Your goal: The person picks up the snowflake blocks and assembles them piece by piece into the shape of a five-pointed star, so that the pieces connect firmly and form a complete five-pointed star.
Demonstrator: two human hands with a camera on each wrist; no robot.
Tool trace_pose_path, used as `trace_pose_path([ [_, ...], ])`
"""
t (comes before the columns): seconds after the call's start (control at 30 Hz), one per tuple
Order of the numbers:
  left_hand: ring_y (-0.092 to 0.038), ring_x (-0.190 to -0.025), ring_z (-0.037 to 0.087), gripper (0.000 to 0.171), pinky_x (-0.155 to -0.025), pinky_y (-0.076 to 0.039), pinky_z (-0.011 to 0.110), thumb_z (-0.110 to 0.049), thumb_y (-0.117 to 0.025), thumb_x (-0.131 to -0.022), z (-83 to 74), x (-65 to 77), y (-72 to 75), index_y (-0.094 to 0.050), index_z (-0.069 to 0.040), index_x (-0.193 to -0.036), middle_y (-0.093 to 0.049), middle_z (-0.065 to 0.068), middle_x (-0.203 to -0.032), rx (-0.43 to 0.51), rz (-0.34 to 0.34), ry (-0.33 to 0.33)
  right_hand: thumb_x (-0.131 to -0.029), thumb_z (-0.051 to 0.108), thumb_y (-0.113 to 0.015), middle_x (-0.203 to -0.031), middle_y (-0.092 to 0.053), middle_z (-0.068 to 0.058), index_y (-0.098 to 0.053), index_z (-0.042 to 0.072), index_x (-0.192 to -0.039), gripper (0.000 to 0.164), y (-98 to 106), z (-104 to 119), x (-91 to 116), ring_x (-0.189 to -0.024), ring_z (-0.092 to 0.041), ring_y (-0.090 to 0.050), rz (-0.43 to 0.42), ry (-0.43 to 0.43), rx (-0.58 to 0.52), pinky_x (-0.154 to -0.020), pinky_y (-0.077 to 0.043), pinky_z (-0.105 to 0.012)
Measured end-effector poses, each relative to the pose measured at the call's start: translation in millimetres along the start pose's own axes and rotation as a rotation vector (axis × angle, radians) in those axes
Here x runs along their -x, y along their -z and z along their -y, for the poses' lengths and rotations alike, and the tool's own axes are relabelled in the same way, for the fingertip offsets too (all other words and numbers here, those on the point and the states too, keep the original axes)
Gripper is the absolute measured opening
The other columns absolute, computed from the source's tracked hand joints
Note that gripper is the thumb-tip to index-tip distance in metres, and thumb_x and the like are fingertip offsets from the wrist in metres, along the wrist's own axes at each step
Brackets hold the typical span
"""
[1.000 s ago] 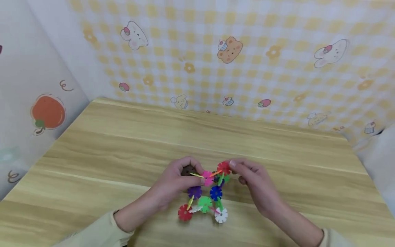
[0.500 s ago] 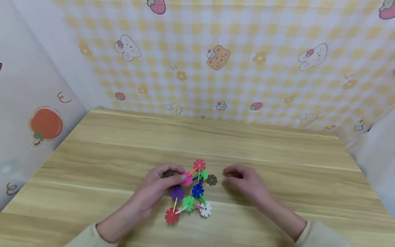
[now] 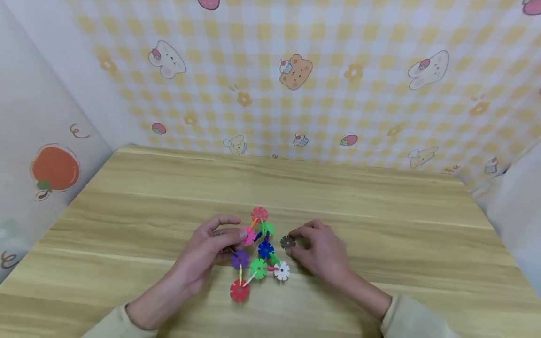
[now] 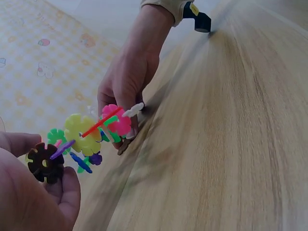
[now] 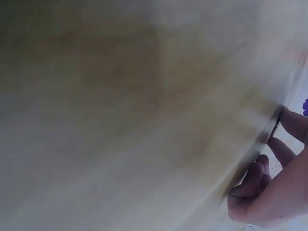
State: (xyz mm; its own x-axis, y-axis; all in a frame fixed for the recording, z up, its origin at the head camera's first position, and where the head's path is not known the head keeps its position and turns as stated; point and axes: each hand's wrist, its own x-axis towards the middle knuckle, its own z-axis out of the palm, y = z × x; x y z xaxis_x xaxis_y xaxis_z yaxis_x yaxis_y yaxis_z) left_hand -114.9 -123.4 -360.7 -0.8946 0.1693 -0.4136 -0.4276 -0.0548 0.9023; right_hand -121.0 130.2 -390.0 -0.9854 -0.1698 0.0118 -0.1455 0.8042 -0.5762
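A linked chain of colourful notched plastic discs [image 3: 266, 249], snowflake-style, hangs from my left hand [image 3: 198, 256]. The thumb of that hand lies over its pink disc [image 3: 248, 236]. A dark brown disc [image 4: 45, 163] of the chain sits between the left fingers in the left wrist view. To the right, a loose brown notched disc [image 3: 288, 242] is between the thumb and index fingertips of my right hand [image 3: 323, 251]. In the left wrist view this loose disc [image 4: 125, 146] stands tilted at the tabletop. The right wrist view shows only its dark edge between the fingertips.
The wood-grain tabletop [image 3: 363, 202] extends around both hands. A checked, cartoon-printed backdrop [image 3: 321, 112] rises behind it, with a pale wall [image 3: 55, 108] at the left. A dark object [image 4: 202, 21] shows near the right sleeve in the left wrist view.
My right hand has let go of the chain's red disc, moved down and right, then closed its fingertips on the loose brown disc. My left hand has carried the chain to the left.
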Motion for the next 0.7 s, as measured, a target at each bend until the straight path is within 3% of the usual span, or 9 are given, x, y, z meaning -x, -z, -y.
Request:
trace_pose_path([
  [0.23,-0.061,-0.081,0.013,0.061,-0.072,-0.054,0.026,-0.015,-0.065,-0.097,-3.1,0.4,5.5,-0.037,-0.004,-0.15,-0.067,-0.003,-0.092,0.072,0.113,0.023,-0.076,0.023,-0.087,-0.108,-0.07,-0.003,-0.077,0.023,-0.094,0.021,-1.5,7.6,-3.5,-0.098,-0.025,-0.06,-0.012,-0.047,-0.035,-0.073,-0.041,-0.037],
  [0.43,-0.06,-0.076,0.01,0.062,-0.068,-0.055,0.022,-0.013,-0.063,-0.098,-2.4,2.8,6.5,-0.039,-0.001,-0.153,-0.062,0.001,-0.097,0.125,0.21,0.055,-0.079,0.011,-0.085,-0.089,-0.074,0.006,-0.075,0.021,-0.086,0.016,-1.6,7.2,0.6,-0.077,-0.012,-0.059,-0.029,-0.05,-0.149,-0.064,-0.042,-0.032],
  [0.6,-0.061,-0.076,0.011,0.066,-0.068,-0.054,0.022,-0.011,-0.061,-0.095,-2.0,3.2,5.7,-0.038,-0.003,-0.156,-0.063,0.005,-0.106,0.115,0.234,0.057,-0.083,0.008,-0.081,-0.073,-0.067,0.008,-0.071,0.016,-0.083,0.013,5.7,6.8,0.8,-0.067,-0.008,-0.056,0.042,-0.104,-0.291,-0.063,-0.044,-0.026],
  [0.7,-0.061,-0.08,0.012,0.067,-0.072,-0.055,0.022,-0.01,-0.06,-0.095,-3.0,2.9,5.1,-0.037,-0.004,-0.157,-0.063,0.005,-0.108,0.115,0.245,0.055,-0.087,0.006,-0.077,-0.077,-0.067,0.001,-0.071,0.007,-0.094,0.01,15.2,5.9,-0.4,-0.066,-0.012,-0.055,0.115,-0.163,-0.441,-0.059,-0.044,-0.024],
])
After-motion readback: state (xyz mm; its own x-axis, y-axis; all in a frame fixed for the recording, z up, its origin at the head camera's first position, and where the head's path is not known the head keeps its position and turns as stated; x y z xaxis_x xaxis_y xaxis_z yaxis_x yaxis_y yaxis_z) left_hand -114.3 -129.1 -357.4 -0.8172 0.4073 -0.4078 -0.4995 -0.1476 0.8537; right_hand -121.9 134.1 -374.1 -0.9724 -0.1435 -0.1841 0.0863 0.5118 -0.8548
